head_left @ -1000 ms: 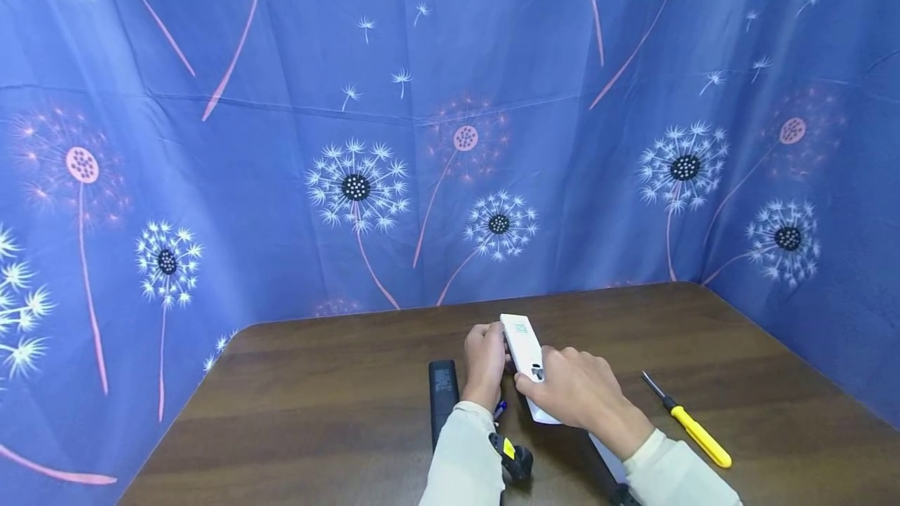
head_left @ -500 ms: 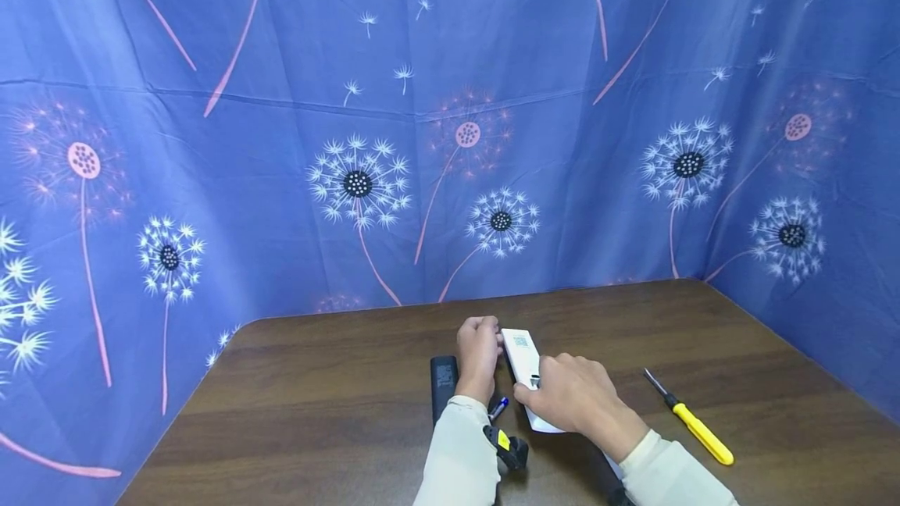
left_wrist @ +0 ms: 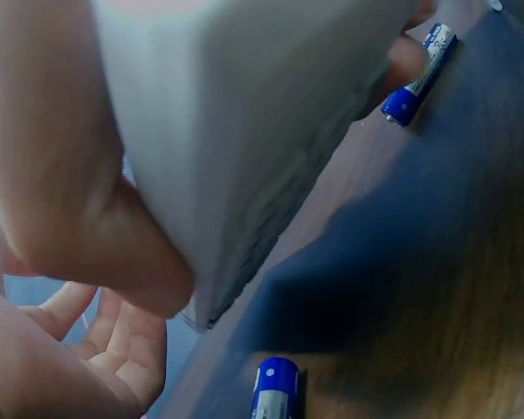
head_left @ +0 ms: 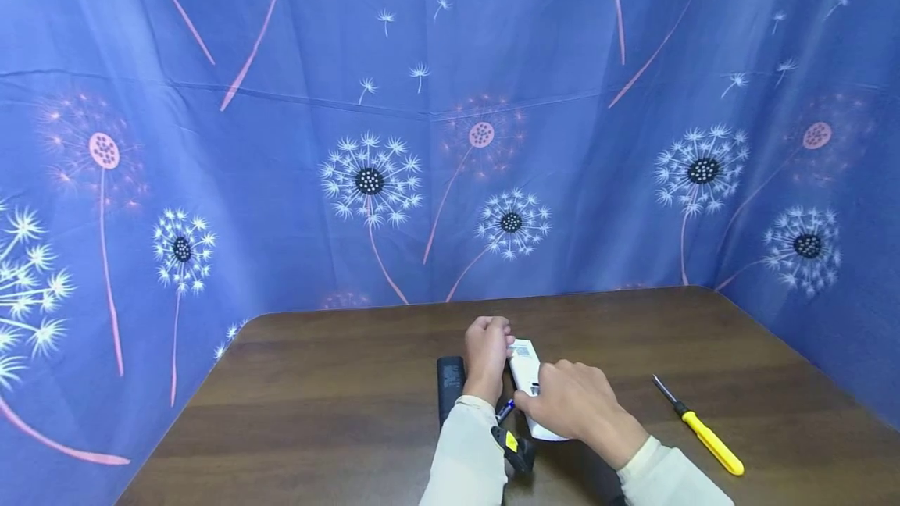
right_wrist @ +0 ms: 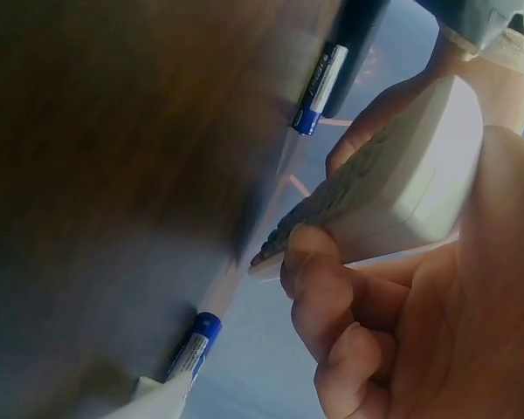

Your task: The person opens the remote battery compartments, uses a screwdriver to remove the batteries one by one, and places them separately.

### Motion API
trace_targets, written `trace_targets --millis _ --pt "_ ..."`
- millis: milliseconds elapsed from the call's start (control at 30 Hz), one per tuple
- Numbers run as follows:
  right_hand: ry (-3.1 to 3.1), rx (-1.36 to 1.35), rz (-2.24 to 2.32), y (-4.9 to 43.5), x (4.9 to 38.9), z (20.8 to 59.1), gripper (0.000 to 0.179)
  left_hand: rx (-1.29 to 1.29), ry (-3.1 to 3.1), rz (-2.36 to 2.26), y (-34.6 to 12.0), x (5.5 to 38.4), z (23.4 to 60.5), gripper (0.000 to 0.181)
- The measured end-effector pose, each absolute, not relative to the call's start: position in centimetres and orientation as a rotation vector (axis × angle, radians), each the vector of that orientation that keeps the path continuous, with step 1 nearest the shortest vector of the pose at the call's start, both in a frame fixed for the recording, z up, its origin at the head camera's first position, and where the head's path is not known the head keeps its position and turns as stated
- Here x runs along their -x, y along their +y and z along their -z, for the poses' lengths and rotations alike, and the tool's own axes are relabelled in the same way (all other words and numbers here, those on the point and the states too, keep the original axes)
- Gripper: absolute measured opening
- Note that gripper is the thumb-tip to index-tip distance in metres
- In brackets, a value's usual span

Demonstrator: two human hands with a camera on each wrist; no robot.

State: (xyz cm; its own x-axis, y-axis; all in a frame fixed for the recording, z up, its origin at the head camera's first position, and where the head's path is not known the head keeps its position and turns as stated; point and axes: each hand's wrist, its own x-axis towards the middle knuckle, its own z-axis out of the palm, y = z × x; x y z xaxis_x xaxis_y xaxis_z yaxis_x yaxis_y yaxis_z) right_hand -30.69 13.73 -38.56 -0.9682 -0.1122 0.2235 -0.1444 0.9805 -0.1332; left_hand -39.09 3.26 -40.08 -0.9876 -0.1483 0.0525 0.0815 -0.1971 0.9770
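Note:
A white remote control (head_left: 523,369) is tilted above the table, with its back up and its buttons facing down in the right wrist view. My right hand (head_left: 575,400) grips it, fingers curled round its near end and thumb by a small dark opening in the back. My left hand (head_left: 485,356) is beside the far end. In the left wrist view its thumb (left_wrist: 148,271) overlaps the remote's corner, while its other fingers (left_wrist: 140,353) curl loosely, apart from it. Blue-and-white batteries lie on the table below: one battery (left_wrist: 424,74) near the remote, another battery (left_wrist: 275,390) nearer the left hand.
A black oblong device (head_left: 450,385) with a label lies left of my left forearm. To the right is a yellow-handled screwdriver (head_left: 706,434) on the wooden table (head_left: 337,397). A blue dandelion-print curtain (head_left: 281,178) hangs round the back and sides.
My left hand let go of the remote's far end, moved slightly left, then came back close to it. The remote is lower and nearer, still in my right hand.

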Motion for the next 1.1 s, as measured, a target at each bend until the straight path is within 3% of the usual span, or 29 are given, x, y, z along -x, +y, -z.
trace_targets --millis 1100 --pt "-2.933 -0.273 -0.107 13.8 28.1 39.2 0.049 0.040 -1.884 2.384 4.7 38.1 40.4 0.008"
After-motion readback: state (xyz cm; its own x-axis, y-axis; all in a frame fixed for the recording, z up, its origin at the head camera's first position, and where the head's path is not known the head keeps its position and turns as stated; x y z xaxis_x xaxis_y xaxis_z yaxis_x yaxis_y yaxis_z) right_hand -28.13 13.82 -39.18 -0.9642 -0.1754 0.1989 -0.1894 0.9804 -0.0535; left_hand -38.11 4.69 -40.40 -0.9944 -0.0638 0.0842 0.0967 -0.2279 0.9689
